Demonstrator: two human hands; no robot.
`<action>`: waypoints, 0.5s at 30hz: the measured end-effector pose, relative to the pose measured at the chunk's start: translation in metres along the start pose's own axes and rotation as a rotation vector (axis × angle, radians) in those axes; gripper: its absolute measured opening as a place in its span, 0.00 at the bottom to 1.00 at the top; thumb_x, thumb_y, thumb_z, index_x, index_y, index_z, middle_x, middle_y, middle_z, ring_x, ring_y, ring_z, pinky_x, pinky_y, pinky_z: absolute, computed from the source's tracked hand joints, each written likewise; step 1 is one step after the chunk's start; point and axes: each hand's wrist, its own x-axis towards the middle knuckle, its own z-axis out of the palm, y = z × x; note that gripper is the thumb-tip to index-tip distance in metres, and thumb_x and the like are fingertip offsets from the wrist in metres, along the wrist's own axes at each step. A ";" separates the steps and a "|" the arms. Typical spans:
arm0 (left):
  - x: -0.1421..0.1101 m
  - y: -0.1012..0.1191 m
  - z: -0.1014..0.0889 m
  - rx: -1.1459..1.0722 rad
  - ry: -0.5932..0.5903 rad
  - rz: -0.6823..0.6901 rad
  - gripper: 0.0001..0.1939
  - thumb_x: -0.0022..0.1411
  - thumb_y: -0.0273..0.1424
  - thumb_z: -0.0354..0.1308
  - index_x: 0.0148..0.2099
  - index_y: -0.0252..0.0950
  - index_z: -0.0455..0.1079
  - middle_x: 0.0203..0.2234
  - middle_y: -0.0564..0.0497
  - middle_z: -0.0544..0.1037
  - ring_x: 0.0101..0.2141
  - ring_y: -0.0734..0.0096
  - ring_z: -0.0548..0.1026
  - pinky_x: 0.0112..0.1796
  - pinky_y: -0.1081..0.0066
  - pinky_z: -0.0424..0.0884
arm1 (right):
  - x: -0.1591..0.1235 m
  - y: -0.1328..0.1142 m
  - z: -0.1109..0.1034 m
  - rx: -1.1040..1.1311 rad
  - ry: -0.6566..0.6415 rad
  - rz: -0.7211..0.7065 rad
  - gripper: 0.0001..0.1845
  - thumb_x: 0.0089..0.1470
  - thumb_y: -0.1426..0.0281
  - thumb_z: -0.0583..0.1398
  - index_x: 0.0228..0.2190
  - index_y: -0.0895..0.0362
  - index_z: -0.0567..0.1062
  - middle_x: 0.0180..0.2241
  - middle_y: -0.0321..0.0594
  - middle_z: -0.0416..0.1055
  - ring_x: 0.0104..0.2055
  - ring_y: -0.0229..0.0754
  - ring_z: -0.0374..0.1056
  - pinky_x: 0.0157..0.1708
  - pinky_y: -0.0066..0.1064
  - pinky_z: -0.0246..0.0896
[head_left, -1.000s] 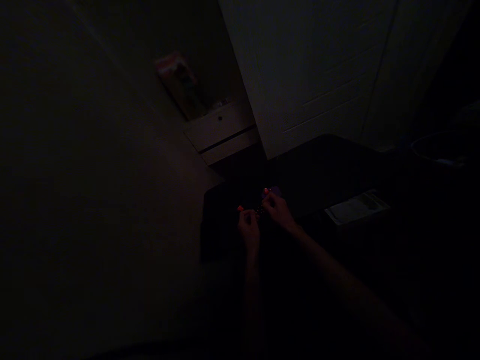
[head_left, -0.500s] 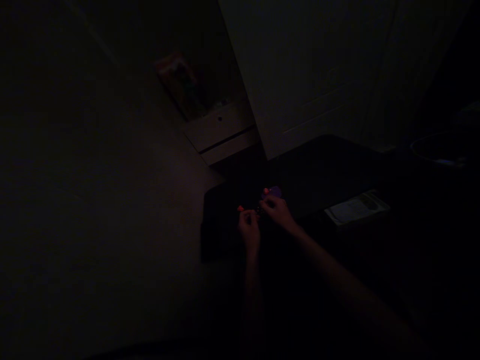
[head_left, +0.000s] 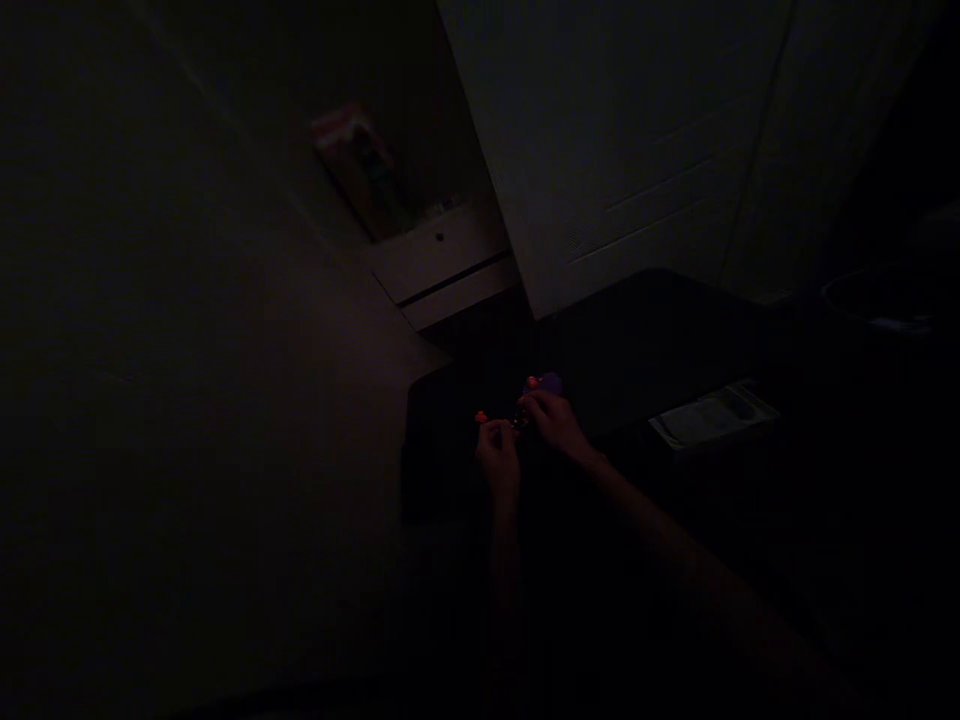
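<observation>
The scene is very dark. Over a dark table (head_left: 622, 350), my left hand (head_left: 499, 460) has its fingers drawn together in a pinch, with a small orange-red piece (head_left: 481, 416) at its fingertips' far side. To its right, my right hand (head_left: 553, 418) is closed too, fingertips pressed together. Small shiny beads or links (head_left: 517, 420) glint in the narrow gap between the hands. Just beyond my right fingers are a purple rounded object (head_left: 552, 384) and a red piece (head_left: 532, 382). Exactly what either hand grips is too dark to make out.
A book or flat packet (head_left: 712, 415) lies right of my right forearm. Behind the table stand a pale panel (head_left: 600, 150) and a drawer unit (head_left: 450, 265) with a colourful box (head_left: 364, 165) on top. A pale wall (head_left: 225, 400) runs along the left.
Both hands stay almost in place, my right hand shifting only very slightly. The dim light on the surroundings has changed a little.
</observation>
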 end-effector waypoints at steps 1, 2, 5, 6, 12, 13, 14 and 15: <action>0.000 0.000 0.000 0.006 0.000 -0.002 0.14 0.65 0.43 0.62 0.39 0.36 0.72 0.28 0.49 0.81 0.30 0.67 0.80 0.35 0.70 0.73 | 0.000 0.000 0.000 -0.006 0.004 -0.005 0.18 0.68 0.58 0.55 0.37 0.55 0.80 0.32 0.41 0.80 0.32 0.44 0.76 0.36 0.34 0.69; 0.000 0.000 0.000 0.015 0.002 -0.003 0.14 0.65 0.43 0.61 0.39 0.37 0.72 0.28 0.49 0.80 0.30 0.67 0.80 0.35 0.70 0.73 | 0.000 0.000 0.000 -0.012 0.011 -0.012 0.18 0.68 0.58 0.55 0.37 0.55 0.80 0.32 0.41 0.80 0.32 0.44 0.76 0.37 0.34 0.69; 0.000 0.000 -0.001 0.037 0.007 0.002 0.14 0.65 0.43 0.61 0.38 0.37 0.72 0.27 0.50 0.80 0.30 0.67 0.80 0.36 0.69 0.73 | 0.000 -0.001 0.000 -0.037 0.031 -0.030 0.15 0.66 0.61 0.56 0.36 0.55 0.80 0.33 0.42 0.80 0.33 0.44 0.75 0.39 0.34 0.68; 0.000 0.000 -0.001 0.039 0.006 0.004 0.14 0.65 0.43 0.61 0.38 0.37 0.72 0.27 0.50 0.80 0.30 0.66 0.80 0.36 0.69 0.73 | 0.000 -0.002 -0.001 -0.044 0.034 -0.028 0.15 0.65 0.61 0.57 0.35 0.55 0.80 0.33 0.42 0.80 0.34 0.44 0.75 0.39 0.34 0.68; 0.001 0.001 0.000 0.038 -0.005 0.010 0.15 0.64 0.44 0.61 0.38 0.37 0.71 0.28 0.50 0.79 0.31 0.66 0.80 0.36 0.69 0.73 | -0.001 -0.006 -0.001 -0.081 0.007 -0.018 0.13 0.63 0.62 0.60 0.33 0.55 0.80 0.33 0.41 0.81 0.34 0.44 0.75 0.39 0.33 0.67; 0.001 0.001 -0.001 0.039 -0.004 0.009 0.15 0.64 0.45 0.61 0.38 0.37 0.71 0.27 0.50 0.79 0.31 0.66 0.80 0.36 0.69 0.73 | -0.001 -0.007 -0.001 -0.082 0.005 -0.017 0.13 0.63 0.62 0.61 0.32 0.55 0.80 0.33 0.41 0.81 0.34 0.44 0.75 0.39 0.33 0.67; 0.001 0.002 -0.001 0.038 -0.003 0.008 0.15 0.64 0.45 0.61 0.38 0.37 0.71 0.27 0.50 0.79 0.31 0.66 0.80 0.36 0.69 0.73 | -0.001 -0.008 -0.001 -0.079 0.006 -0.016 0.12 0.63 0.62 0.61 0.31 0.55 0.80 0.32 0.41 0.81 0.34 0.44 0.75 0.39 0.33 0.67; 0.000 0.002 -0.001 0.035 -0.003 0.007 0.15 0.64 0.45 0.61 0.38 0.37 0.71 0.27 0.50 0.79 0.31 0.66 0.80 0.36 0.69 0.72 | -0.002 -0.009 -0.001 -0.073 0.007 -0.014 0.12 0.62 0.62 0.61 0.31 0.55 0.79 0.32 0.41 0.81 0.34 0.44 0.75 0.38 0.33 0.67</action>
